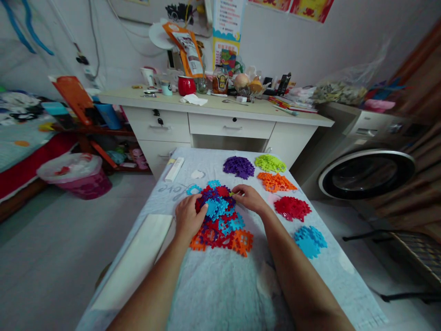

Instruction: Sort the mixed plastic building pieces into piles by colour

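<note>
A mixed heap of plastic interlocking puzzle pieces (pixel 223 225) in light blue, red, purple and orange lies mid-table. My left hand (pixel 189 216) rests against the heap's left side, thumb and forefinger apart, the thumb touching a light blue piece (pixel 216 208). At the heap's upper right, my right hand (pixel 251 197) has its fingers pinched on a small yellow-green piece (pixel 231 193), mostly hidden by the fingertips. Single-colour piles lie to the right: purple (pixel 238 167), yellow-green (pixel 270 162), orange (pixel 276 182), red (pixel 292 208) and light blue (pixel 310 241).
A pale cloth covers the table (pixel 227 289). On its left lie a long white strip (pixel 138 257) and a small white box (pixel 174 169). Beyond stands a cluttered desk (pixel 230 110). A washing machine (pixel 365 151) is at right, a pink bin (pixel 79 179) at left.
</note>
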Motion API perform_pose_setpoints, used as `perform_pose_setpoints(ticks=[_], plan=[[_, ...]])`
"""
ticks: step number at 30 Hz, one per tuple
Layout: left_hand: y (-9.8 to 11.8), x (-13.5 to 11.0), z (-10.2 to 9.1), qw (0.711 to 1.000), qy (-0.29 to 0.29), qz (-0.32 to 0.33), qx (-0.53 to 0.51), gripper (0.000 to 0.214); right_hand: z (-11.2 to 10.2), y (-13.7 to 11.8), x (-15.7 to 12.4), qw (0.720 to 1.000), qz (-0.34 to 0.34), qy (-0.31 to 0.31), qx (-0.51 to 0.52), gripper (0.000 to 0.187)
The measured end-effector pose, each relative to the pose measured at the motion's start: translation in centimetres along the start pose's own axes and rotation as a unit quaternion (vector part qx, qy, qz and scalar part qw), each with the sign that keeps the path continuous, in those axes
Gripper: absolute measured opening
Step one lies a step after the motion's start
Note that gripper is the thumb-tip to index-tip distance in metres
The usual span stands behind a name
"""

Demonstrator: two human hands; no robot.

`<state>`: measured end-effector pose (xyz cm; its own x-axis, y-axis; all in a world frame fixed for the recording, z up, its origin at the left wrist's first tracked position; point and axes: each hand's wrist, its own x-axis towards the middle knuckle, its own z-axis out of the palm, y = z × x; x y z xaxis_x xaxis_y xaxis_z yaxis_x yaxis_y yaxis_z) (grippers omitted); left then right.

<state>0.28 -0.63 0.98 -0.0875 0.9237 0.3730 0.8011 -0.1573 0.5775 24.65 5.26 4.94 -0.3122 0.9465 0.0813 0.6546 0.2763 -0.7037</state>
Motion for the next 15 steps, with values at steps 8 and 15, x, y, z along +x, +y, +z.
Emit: perform_pose_setpoints(ticks=[8,15], plan=[[-0.4,0.1,0.3,1.0,0.009,-0.005,0.005,0.03,0.5,-0.3,-0.4,0.999,0.029,-0.026,-0.035,0.028],[-0.4,0.1,0.3,1.0,0.009,0.008,0.0,0.03,-0.9,0.6,-0.4,0.996,0.057,0.001,0.074,0.01]])
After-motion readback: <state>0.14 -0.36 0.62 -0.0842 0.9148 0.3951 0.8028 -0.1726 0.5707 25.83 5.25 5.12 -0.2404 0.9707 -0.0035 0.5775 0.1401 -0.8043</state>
